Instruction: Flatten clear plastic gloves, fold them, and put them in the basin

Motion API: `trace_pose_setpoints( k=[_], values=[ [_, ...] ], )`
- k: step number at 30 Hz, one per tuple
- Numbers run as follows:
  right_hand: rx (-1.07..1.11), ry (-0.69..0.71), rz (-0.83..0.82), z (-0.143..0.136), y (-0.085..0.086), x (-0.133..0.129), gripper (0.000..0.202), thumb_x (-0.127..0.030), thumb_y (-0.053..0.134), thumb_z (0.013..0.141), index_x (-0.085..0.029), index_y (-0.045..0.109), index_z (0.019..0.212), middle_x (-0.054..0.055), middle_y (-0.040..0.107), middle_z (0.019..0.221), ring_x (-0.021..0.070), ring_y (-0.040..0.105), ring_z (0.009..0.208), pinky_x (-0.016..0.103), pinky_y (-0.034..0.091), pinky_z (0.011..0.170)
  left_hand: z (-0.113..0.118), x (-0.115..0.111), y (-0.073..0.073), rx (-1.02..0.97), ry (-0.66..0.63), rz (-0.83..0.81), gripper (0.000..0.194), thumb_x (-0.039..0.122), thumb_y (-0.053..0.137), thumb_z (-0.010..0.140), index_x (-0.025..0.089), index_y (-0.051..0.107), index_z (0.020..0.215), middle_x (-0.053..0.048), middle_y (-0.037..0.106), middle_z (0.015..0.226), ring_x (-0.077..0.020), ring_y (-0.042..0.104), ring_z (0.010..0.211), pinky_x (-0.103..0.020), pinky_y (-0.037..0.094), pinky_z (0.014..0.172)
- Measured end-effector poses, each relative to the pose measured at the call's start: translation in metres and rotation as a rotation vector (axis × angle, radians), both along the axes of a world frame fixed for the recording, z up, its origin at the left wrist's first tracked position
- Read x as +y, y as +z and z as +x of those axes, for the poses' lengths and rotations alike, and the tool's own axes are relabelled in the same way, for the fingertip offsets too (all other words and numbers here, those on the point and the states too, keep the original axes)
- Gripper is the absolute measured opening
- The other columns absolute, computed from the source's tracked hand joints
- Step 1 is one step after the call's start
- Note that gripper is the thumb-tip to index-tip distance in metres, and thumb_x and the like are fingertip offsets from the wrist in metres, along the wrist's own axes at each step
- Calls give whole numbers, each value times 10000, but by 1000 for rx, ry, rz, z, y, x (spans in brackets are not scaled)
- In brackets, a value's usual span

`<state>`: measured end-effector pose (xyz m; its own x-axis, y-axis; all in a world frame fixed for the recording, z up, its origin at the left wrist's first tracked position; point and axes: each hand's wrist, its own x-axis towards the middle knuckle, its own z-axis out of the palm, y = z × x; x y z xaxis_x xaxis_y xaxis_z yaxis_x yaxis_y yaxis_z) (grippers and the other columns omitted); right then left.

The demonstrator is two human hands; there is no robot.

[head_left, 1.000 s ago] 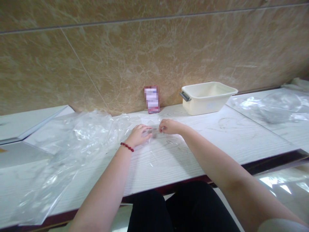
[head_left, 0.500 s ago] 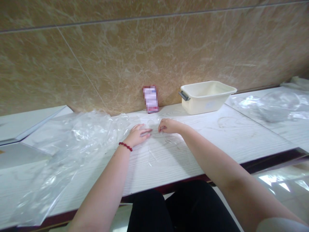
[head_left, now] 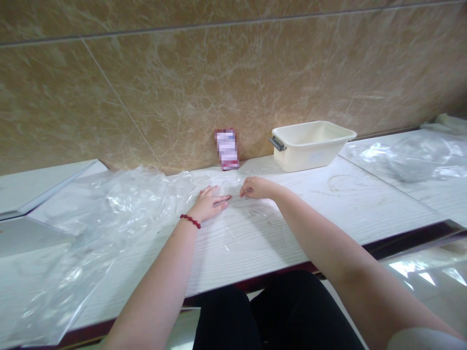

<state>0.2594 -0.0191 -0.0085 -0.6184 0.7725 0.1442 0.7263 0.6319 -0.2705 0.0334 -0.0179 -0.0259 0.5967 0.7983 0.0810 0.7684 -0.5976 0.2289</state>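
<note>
My left hand [head_left: 210,203] lies flat with its fingers spread on the table, pressing one side of a thin clear plastic bag [head_left: 233,228]. A string of red beads circles that wrist. Just to its right, my right hand [head_left: 256,188] is closed in a pinch, thumb and fingertips together at the bag's upper part. The bag is so transparent that only glints and faint edges show, and its exact outline cannot be made out. What lies right between the right fingertips is mostly hidden by the fingers.
A heap of clear plastic [head_left: 127,199] spreads over the left side. Against the wall stand a red-and-white packet, blurred out [head_left: 227,149], and a cream tub [head_left: 310,155] with a grey handle. More clear plastic [head_left: 419,155] lies far right. A white box [head_left: 47,184] is at left.
Both hands stay nearly in place; the left fingers have shifted very slightly. The view has moved a little.
</note>
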Motion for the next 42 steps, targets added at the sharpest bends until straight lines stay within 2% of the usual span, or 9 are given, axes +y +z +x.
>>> trace_pose_setpoints(
  k=[5, 9, 14, 18, 21, 23, 32, 39, 42],
  values=[
    [-1, 2, 6, 0, -2, 1, 231, -159, 493, 687, -229, 659, 831, 12, 616, 770, 124, 522, 753, 214, 372, 708, 0, -1, 2, 9, 3, -13, 397, 525, 347, 746, 371, 499, 1079, -18, 282, 1325, -284, 149, 1224, -499, 116, 943],
    [-32, -19, -13, 2, 1, 0, 309, -75, 450, 666, -228, 660, 835, 6, 622, 798, 122, 528, 758, 204, 373, 705, 0, -2, 3, 22, 6, -29, 411, 544, 345, 737, 370, 505, 1073, -22, 277, 1327, -295, 134, 1226, -507, 105, 941],
    [0, -171, 71, 4, 9, -4, 343, -22, 405, 672, -194, 652, 837, 41, 603, 869, 138, 518, 821, 223, 354, 749, 0, -2, 3, 29, 9, -32, 430, 563, 346, 726, 368, 505, 1074, -27, 292, 1321, -297, 137, 1225, -511, 98, 938],
    [15, -126, 136, 0, 8, -7, 219, -199, 473, 732, -230, 644, 866, 51, 579, 877, 158, 497, 857, 292, 303, 823, -1, -1, 2, 42, 10, -33, 440, 571, 334, 725, 372, 497, 1081, -21, 272, 1331, -294, 124, 1229, -507, 78, 942],
    [-38, -95, 75, -1, 2, -5, 225, -365, 535, 700, -288, 639, 884, 51, 557, 909, 179, 476, 877, 332, 274, 838, -1, -1, 2, 48, 15, -39, 459, 589, 322, 717, 375, 490, 1088, -21, 254, 1339, -297, 109, 1231, -505, 67, 943],
    [-65, -127, 31, 1, -1, -3, 264, -412, 553, 677, -311, 629, 909, 52, 548, 937, 187, 467, 883, 332, 276, 829, -2, -1, 3, 51, 17, -49, 479, 606, 326, 704, 376, 485, 1093, -26, 242, 1344, -307, 99, 1230, -513, 65, 938],
    [-64, -216, -90, 12, 6, -3, 283, -395, 600, 635, -300, 636, 899, -3, 610, 816, 135, 514, 749, 231, 335, 738, -6, 0, 5, 87, 58, -81, 543, 639, 403, 635, 365, 484, 1097, -35, 223, 1350, -333, 46, 1229, -542, 55, 922],
    [-106, -196, -134, 15, 9, -3, 302, -389, 566, 666, -300, 612, 951, 4, 607, 851, 130, 524, 762, 235, 345, 735, -9, 1, 5, 95, 62, -88, 568, 648, 432, 604, 369, 483, 1096, -32, 210, 1355, -344, 13, 1227, -568, 41, 909],
    [-86, -180, -104, 16, 6, -3, 308, -381, 550, 685, -290, 600, 975, 16, 600, 840, 137, 520, 781, 252, 338, 752, -10, 2, 6, 30, 39, -32, 583, 632, 463, 596, 334, 497, 1096, -50, 254, 1337, -331, 75, 1228, -536, 89, 933]
  ],
)
